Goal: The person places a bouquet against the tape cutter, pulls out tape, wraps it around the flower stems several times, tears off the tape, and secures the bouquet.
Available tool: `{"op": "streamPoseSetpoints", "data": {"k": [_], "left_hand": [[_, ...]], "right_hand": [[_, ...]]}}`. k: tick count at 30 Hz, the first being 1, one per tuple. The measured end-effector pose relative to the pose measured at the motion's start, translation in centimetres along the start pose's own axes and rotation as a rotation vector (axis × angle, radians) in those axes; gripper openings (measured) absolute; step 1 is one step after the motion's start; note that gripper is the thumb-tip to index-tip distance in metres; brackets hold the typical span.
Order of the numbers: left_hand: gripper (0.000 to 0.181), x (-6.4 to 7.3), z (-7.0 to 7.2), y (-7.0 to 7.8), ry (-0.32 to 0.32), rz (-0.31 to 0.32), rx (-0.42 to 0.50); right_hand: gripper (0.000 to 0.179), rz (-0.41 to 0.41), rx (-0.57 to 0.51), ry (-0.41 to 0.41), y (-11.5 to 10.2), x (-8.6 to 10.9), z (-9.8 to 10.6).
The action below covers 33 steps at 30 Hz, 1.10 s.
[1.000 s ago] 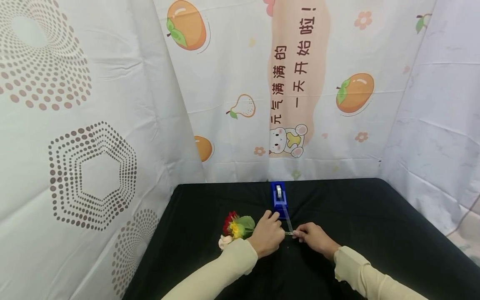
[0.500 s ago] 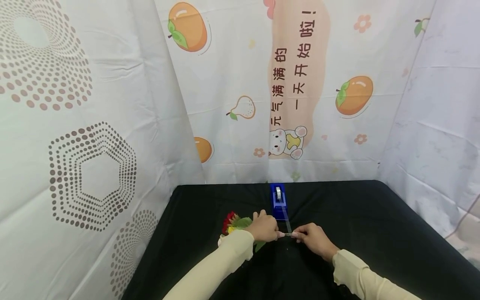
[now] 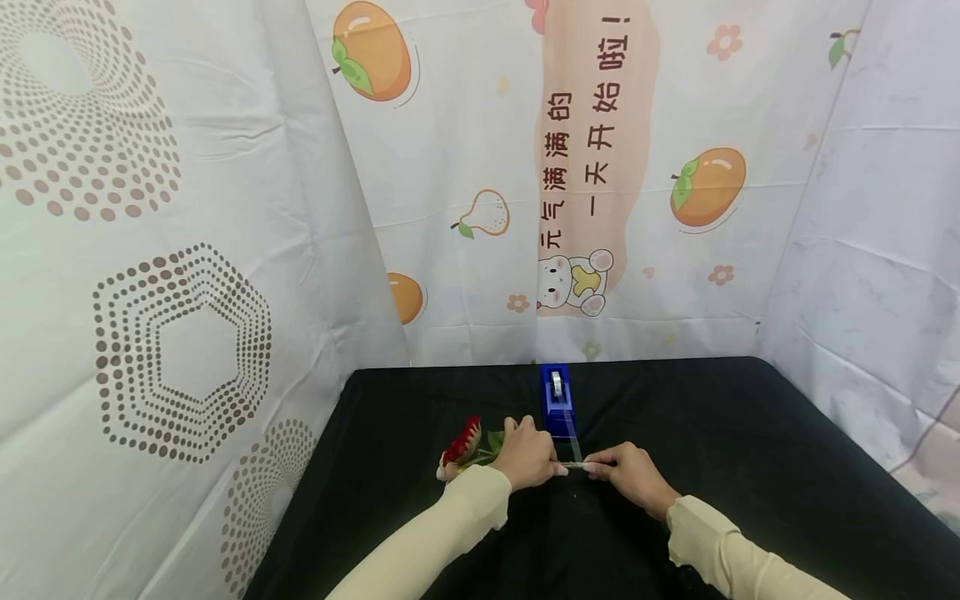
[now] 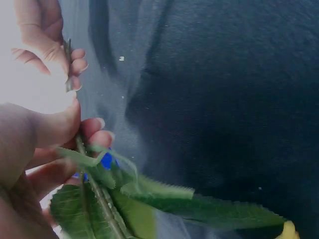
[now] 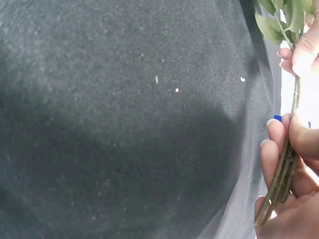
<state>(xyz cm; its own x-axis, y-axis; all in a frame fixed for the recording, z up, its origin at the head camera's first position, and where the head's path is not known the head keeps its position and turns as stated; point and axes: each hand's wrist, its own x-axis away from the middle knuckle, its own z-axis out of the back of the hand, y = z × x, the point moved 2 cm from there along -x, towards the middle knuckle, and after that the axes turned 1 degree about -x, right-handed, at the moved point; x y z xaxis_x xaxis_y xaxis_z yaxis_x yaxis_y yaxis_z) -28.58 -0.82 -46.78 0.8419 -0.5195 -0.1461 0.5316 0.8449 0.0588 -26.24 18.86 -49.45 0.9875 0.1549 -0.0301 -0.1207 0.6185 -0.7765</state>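
Note:
A bunch of flowers lies across both hands, its red bloom [image 3: 461, 442] and a pale bloom [image 3: 444, 472] at the left in the head view. My left hand [image 3: 525, 457] pinches the green stems just below the leaves [image 4: 199, 204]. Further down, my right hand [image 3: 628, 479] grips the stem ends [image 5: 285, 174] between thumb and fingers. From the blue tape dispenser [image 3: 557, 404] a strip of clear tape [image 3: 574, 443] runs down to the stems between the hands. Of the yellow bloom [image 4: 289, 231] only an edge shows, in the left wrist view.
The dispenser stands toward the back of the table, which a black cloth [image 3: 675, 417] covers. A few pale specks lie on the cloth in the right wrist view. Printed white curtains [image 3: 465, 275] enclose the table behind and at the sides.
The bunch has turned about its stems: the yellow bloom has gone from the head view and the red one has swung round. My left hand has shifted slightly left; my right hand stays in place.

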Motion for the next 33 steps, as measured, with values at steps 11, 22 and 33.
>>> {"op": "streamPoseSetpoints", "data": {"k": [11, 22, 33], "left_hand": [[0.019, 0.2, -0.4, 0.0, 0.143, -0.106, -0.203], [0.038, 0.4, -0.8, 0.2, 0.309, -0.234, -0.359], [0.021, 0.4, -1.2, 0.4, 0.244, -0.294, -0.417]], "right_hand": [[0.018, -0.047, 0.021, -0.007, -0.1, -0.2, -0.1], [0.025, -0.033, 0.084, -0.116, -0.6, -0.9, 0.1], [0.017, -0.013, 0.047, -0.112, -0.8, -1.2, 0.6]]}}
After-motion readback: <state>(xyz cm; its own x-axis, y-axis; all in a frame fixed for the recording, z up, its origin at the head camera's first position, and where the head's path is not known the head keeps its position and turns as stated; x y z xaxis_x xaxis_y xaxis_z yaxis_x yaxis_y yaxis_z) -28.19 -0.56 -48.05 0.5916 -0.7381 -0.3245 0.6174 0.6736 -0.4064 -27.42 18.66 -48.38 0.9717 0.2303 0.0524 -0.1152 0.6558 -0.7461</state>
